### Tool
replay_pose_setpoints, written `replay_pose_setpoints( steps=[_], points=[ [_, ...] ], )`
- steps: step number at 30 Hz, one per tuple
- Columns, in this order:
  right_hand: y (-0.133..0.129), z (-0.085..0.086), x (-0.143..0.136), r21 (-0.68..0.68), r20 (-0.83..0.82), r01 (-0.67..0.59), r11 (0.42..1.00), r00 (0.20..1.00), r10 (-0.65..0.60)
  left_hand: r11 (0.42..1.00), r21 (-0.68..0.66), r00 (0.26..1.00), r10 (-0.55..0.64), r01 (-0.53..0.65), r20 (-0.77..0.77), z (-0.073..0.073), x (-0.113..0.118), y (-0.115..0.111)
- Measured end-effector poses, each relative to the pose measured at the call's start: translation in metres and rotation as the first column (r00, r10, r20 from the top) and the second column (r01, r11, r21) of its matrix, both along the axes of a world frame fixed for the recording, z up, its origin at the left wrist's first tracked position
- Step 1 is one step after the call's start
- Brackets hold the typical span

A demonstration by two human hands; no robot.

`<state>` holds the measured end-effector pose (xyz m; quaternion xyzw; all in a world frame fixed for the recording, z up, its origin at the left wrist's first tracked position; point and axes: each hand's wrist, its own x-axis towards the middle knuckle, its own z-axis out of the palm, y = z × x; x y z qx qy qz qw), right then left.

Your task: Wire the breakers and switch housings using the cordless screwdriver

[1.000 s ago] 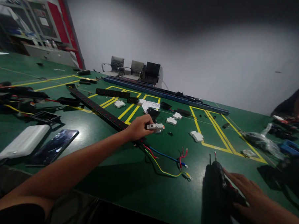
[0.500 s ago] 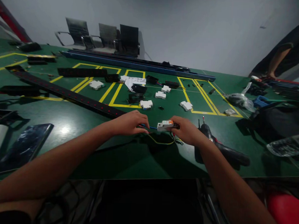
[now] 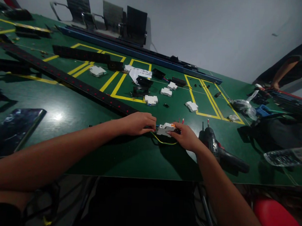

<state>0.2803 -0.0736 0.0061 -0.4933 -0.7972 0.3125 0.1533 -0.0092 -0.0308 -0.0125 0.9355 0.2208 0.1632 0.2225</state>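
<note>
My right hand (image 3: 186,136) grips a white module with an orange part (image 3: 166,129) above the green table. Just left of it, my left hand (image 3: 140,123) has its fingers pinched at wires beside the module's left end. A yellow-green wire (image 3: 164,143) curves below the module between the hands, and a bit of blue wire shows near the left fingertips. A long black strip with red dots (image 3: 91,93) runs from the far left to behind my left hand. Several similar white modules lie beyond, one of them (image 3: 151,100) close behind the hands.
A black power drill (image 3: 220,151) lies right of my right hand. Long blue-black rails (image 3: 133,52) cross the back of the green table (image 3: 101,164). At the right are a black bag (image 3: 277,132), plastic wrap and another person's arm (image 3: 285,70). Chairs stand behind.
The view has tilted and shifted. My left fingers have come up to the module's left end, closing the gap that was between them. The right hand still holds the module.
</note>
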Motion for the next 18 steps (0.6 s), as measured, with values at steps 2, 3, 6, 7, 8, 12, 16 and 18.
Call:
replay_pose_setpoints(
  steps=[2, 3, 6, 7, 8, 12, 16, 18],
  points=[
    [0.001, 0.000, -0.001, -0.007, 0.002, -0.008, 1.000, 1.000, 0.008, 1.000, 0.027, 1.000, -0.002, 0.002, 0.002, -0.001, 0.000, -0.001],
    [0.001, 0.000, -0.001, -0.008, 0.009, -0.017, 1.000, 1.000, 0.017, 0.999, 0.045, 1.000, 0.006, -0.006, -0.005, -0.002, 0.000, -0.002],
    [0.002, -0.001, -0.004, 0.019, 0.043, -0.042, 0.999, 0.998, 0.041, 0.996, 0.073, 0.998, 0.060, -0.057, -0.035, -0.002, 0.001, -0.007],
    [0.002, -0.002, -0.007, 0.038, 0.054, -0.042, 0.998, 0.998, 0.040, 0.995, 0.063, 0.996, 0.078, -0.075, -0.036, -0.001, 0.003, -0.009],
    [0.001, -0.004, -0.010, 0.053, 0.064, -0.043, 0.998, 0.997, 0.040, 0.994, 0.046, 0.995, 0.096, -0.095, -0.032, -0.001, 0.005, -0.012],
    [-0.005, -0.004, -0.019, 0.097, 0.078, -0.057, 0.994, 0.996, 0.050, 0.976, -0.009, 0.975, 0.218, -0.218, -0.033, -0.002, 0.018, -0.020],
    [-0.023, 0.017, 0.037, 0.290, 0.124, 0.043, 0.956, 0.989, -0.082, 0.974, -0.023, 0.974, 0.225, -0.226, -0.025, -0.008, 0.026, -0.021],
    [-0.038, 0.026, 0.096, 0.323, 0.224, 0.182, 0.929, 0.939, -0.262, 0.983, -0.037, 0.984, 0.180, -0.180, 0.000, -0.011, 0.025, -0.019]
  ],
)
